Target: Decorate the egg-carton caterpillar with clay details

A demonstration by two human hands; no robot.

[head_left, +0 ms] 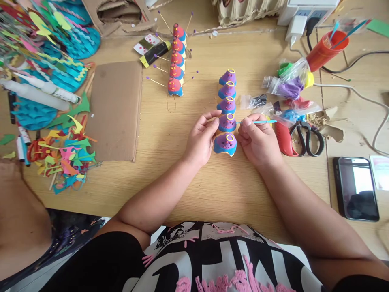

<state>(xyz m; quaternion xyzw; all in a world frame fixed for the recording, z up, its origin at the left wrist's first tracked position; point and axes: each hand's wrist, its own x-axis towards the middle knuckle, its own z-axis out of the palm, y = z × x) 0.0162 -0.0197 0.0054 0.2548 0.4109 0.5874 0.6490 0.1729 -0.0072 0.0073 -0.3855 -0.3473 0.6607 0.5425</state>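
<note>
Far left, paper scraps [68, 156] are lying beside a cardboard sheet [115, 111]. Next, a red-and-blue row [178, 61] with sticks poking out is standing well apart from both hands. Left hand [202, 140] is touching the left side of the purple-and-blue row [227, 106] with thumb and finger, around the second bump from the wearer; can't tell if it's actually pinching. Row is sitting between the hands, running away from the wearer. Right hand [257, 142] is pinching a blue stick [266, 121], tip pointing left at that same bump; contact unclear. Scissors [306, 140] are lying just right, phone [355, 188] farther out.
</note>
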